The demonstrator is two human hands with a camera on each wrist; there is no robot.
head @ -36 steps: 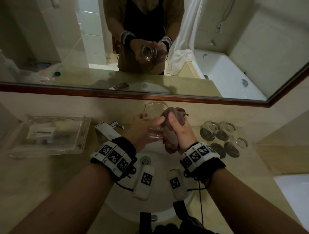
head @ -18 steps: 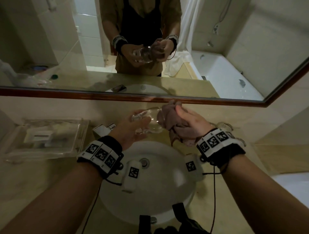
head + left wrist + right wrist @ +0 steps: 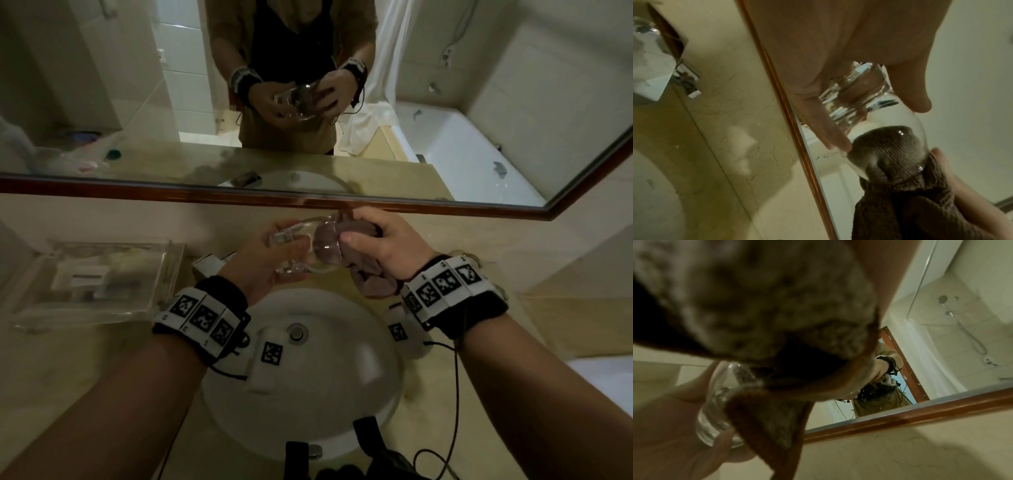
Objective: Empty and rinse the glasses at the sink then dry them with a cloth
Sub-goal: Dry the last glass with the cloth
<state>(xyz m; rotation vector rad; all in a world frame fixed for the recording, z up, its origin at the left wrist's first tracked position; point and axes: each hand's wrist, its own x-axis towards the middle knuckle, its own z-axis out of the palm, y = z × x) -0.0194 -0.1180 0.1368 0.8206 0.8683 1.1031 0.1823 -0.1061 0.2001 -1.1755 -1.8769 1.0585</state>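
Observation:
My left hand [image 3: 270,258] grips a clear glass [image 3: 301,246] by its thick base, tipped on its side above the white sink [image 3: 318,394], mouth towards the right. My right hand [image 3: 373,240] holds a brown-grey cloth [image 3: 363,274] and has a bunch of it pushed inside the glass. The left wrist view shows the cloth [image 3: 885,146] filling the bowl of the glass [image 3: 859,97] between my fingers [image 3: 830,126]. In the right wrist view the cloth [image 3: 756,305] covers most of the picture, with the glass [image 3: 719,410] below it.
A clear plastic tray [image 3: 99,281] of small items sits on the counter left of the sink. The chrome tap [image 3: 212,265] stands behind my left wrist. A wood-framed mirror [image 3: 308,198] runs along the wall just beyond my hands. Other glasses at the right are hidden by my right wrist.
The glass has tipped from upright onto its side in my left hand. My right hand has swung round from beside it and pushed the cloth into its mouth. Both hands rose slightly.

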